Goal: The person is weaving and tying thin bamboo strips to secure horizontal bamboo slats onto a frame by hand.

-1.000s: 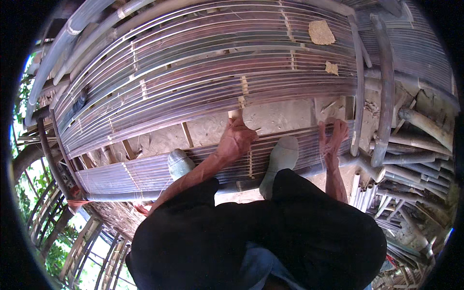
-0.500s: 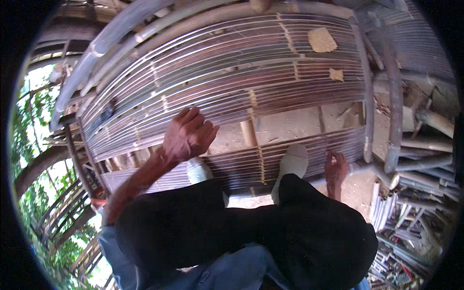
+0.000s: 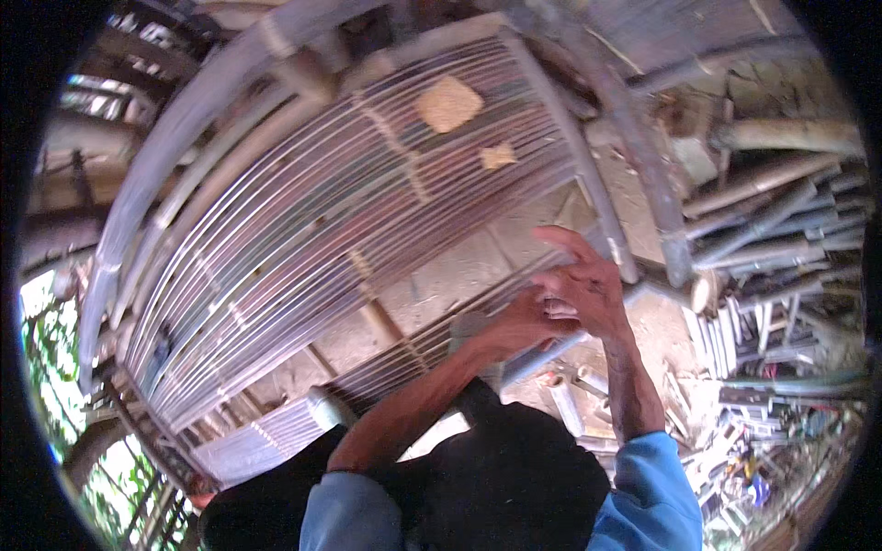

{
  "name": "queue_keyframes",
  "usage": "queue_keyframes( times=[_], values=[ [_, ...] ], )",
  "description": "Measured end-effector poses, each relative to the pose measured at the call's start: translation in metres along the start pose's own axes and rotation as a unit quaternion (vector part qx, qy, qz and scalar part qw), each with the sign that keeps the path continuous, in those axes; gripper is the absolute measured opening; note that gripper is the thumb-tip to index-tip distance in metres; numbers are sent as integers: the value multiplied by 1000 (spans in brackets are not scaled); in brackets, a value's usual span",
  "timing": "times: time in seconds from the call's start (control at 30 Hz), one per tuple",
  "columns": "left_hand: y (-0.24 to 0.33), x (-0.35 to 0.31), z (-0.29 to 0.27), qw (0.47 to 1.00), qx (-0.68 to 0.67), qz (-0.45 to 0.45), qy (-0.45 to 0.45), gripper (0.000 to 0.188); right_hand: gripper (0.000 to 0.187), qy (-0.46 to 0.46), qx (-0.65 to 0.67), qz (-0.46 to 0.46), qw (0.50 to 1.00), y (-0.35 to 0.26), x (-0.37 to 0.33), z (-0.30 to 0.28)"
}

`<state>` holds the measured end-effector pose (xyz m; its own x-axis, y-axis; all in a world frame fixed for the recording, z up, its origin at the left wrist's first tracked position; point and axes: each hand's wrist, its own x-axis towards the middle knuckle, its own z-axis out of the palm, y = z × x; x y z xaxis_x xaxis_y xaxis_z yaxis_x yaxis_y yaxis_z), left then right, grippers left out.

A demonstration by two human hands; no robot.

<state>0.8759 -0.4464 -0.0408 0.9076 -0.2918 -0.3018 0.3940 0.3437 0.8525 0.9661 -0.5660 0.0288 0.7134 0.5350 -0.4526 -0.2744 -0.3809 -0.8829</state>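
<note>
The slatted panel [image 3: 303, 230] is being leaned ahead; 2 patches [image 3: 448, 103] are lying on it, poles [image 3: 781, 220] being stacked right.

Person — blue sleeves [image 3: 648, 491] pushed up past the elbows, forearms bare; dark trousers [image 3: 514, 482]; pale grey footwear [image 3: 329, 407]; hands bare — no gloves, rings or watch seen.

Daylight, soft and mostly shaded; blown-out patch at lower left. Heavy fisheye bending, black vignette round the rim. Slight motion blur, probably; edge detail smeared.
</note>
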Motion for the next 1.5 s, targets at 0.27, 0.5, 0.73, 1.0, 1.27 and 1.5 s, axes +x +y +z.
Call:
queue_keyframes(
  times=[0.27, 0.5, 0.73, 1.0, 1.27, 1.5],
  values=[
    [-30, -25, -119, 958, -188, -155, 151, 22, 36, 88, -219, -39, 971, 41, 39, -89],
    [-87, 0, -81, 849, 432, -96, 288, 23, 40, -90, -408, 28, 908, 80, 80, -56],
    [-122, 67, -81, 916, 281, -76, 276, 21, 33, -111, -564, -38, 817, 124, 104, -8],
    [-135, 52, -110, 951, 111, -43, 285, 25, 17, -11, -379, -110, 919, 120, 72, -23],
    [-104, 36, -73, 904, 221, -121, 345, 25, 25, 128, 622, -152, 758, 141, -87, -110],
    [-100, 34, -65, 952, 155, -43, 260, 16, 56, 397, 586, -270, 653, 186, -278, -200]
  ],
)
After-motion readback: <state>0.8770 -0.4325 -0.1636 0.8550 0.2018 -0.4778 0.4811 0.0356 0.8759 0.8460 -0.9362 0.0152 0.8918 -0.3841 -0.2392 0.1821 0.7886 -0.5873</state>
